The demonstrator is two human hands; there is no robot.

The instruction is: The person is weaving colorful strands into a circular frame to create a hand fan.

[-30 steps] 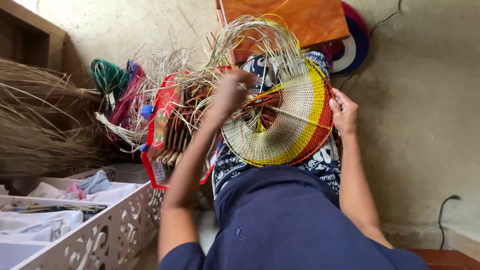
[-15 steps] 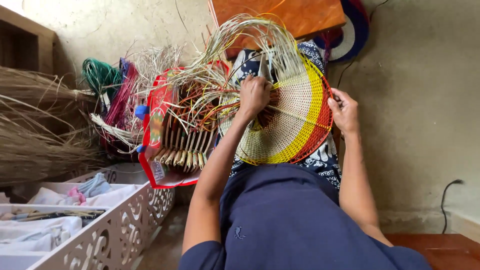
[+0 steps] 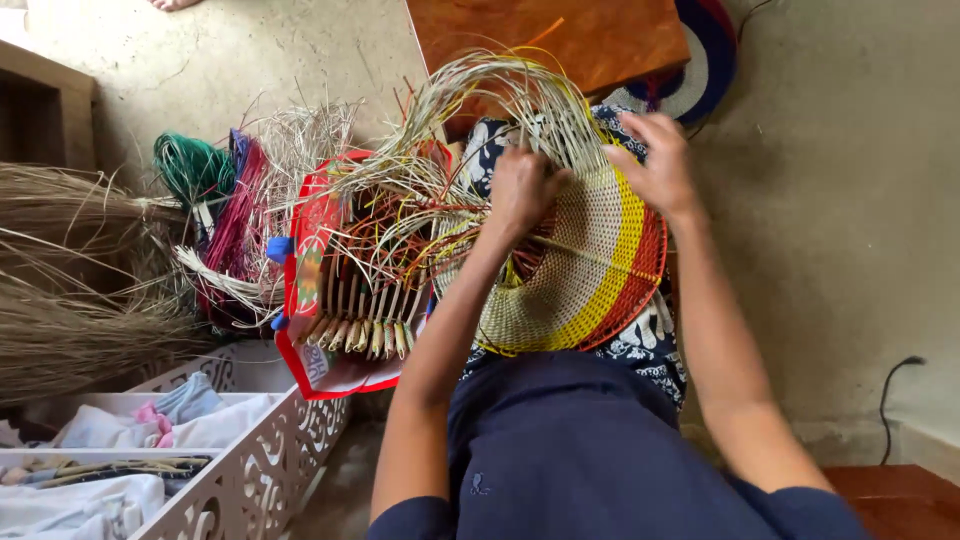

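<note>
Bare concrete floor underfoot; her left hand [image 3: 520, 190] is fisted around pale straw strands [image 3: 500, 85], while the right hand [image 3: 655, 160] pinches the woven disc [image 3: 590, 260] at its upper rim.

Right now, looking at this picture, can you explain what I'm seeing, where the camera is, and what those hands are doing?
The camera sits on a person's head, looking down at their lap. Both bare hands work on a round woven disc with natural, yellow and red bands. The left hand grips its loose strands near the middle; the right hand rests on the upper rim. Beside them, a red bag holds more strands, with green and pink bundles and dry grass on the floor. A white carved tray holds cloth.
</note>
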